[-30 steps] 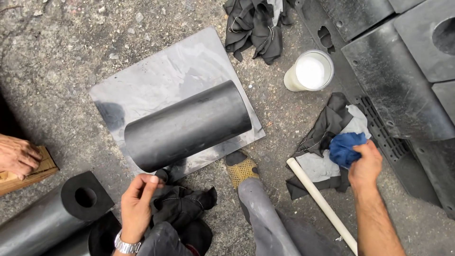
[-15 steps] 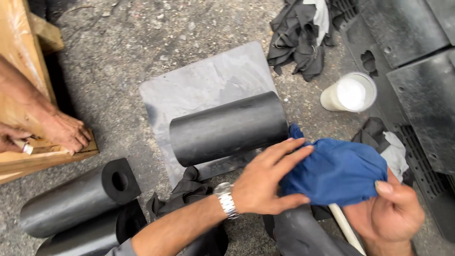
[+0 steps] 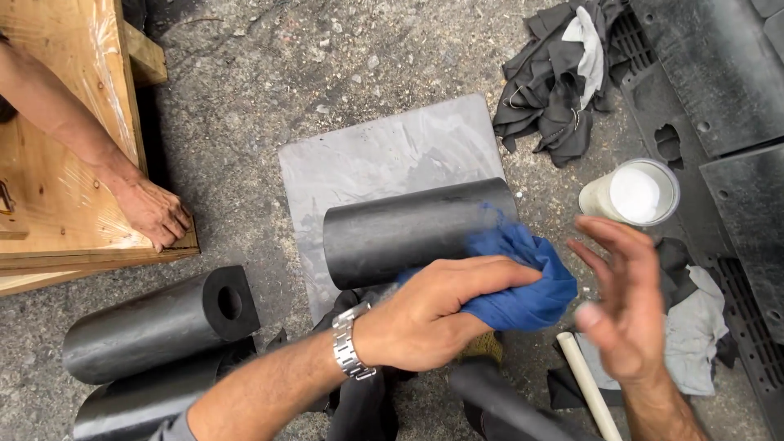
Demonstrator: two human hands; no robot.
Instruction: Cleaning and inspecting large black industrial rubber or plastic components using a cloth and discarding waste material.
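Note:
A black rubber cylinder (image 3: 408, 229) lies on its side on a grey metal sheet (image 3: 367, 159) on the ground. My left hand (image 3: 425, 314), with a wristwatch, grips a blue cloth (image 3: 523, 282) and presses it against the cylinder's right end. My right hand (image 3: 625, 306) hovers just right of the cloth, fingers spread, holding nothing. A cup of white liquid (image 3: 633, 193) stands beyond my right hand.
Another person's hand (image 3: 151, 212) rests on a wooden crate (image 3: 61, 163) at left. Two more black cylinders (image 3: 155, 327) lie at lower left. Dark rags (image 3: 555, 90) sit at top, grey rags (image 3: 694, 327) and a white stick (image 3: 584, 384) at right, black panels (image 3: 727, 73) beyond.
My right hand has let go of the blue cloth and opened. My left hand now holds the cloth alone against the cylinder. The view shifted slightly.

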